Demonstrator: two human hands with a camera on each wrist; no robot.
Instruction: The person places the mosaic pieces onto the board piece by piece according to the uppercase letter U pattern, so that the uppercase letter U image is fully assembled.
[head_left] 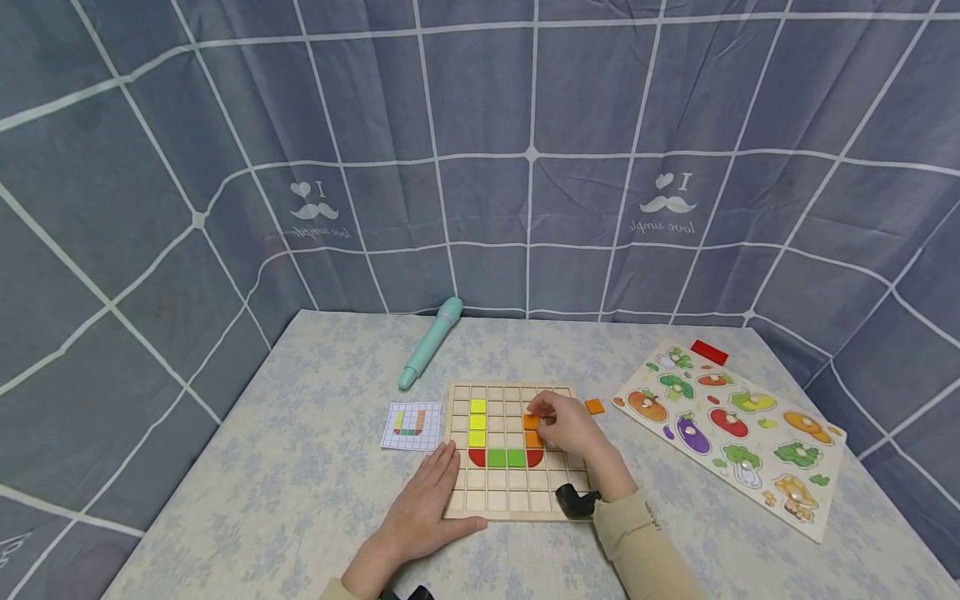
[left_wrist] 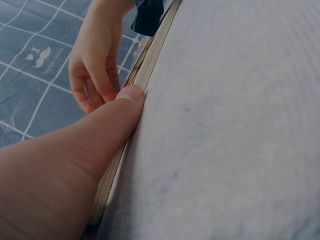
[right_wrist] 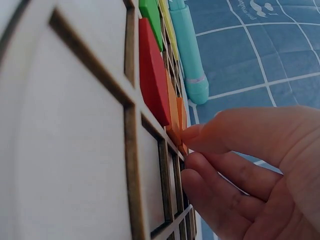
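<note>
A wooden grid board lies on the table, with yellow tiles in a column, green tiles along a row, and a rounded red tile at each end of that row. My left hand rests flat with straight fingers along the board's left side, its thumb at the near edge. With thumb and fingertips, my right hand pinches an orange tile in the right column. Another orange tile sits just below it. The right wrist view shows the thumb against orange, beside a red tile.
A pattern card lies left of the board, a teal pen-shaped stick behind it. One loose orange tile is right of the board. Farther right are a vegetable puzzle board and a red block. A grey curtain hangs behind.
</note>
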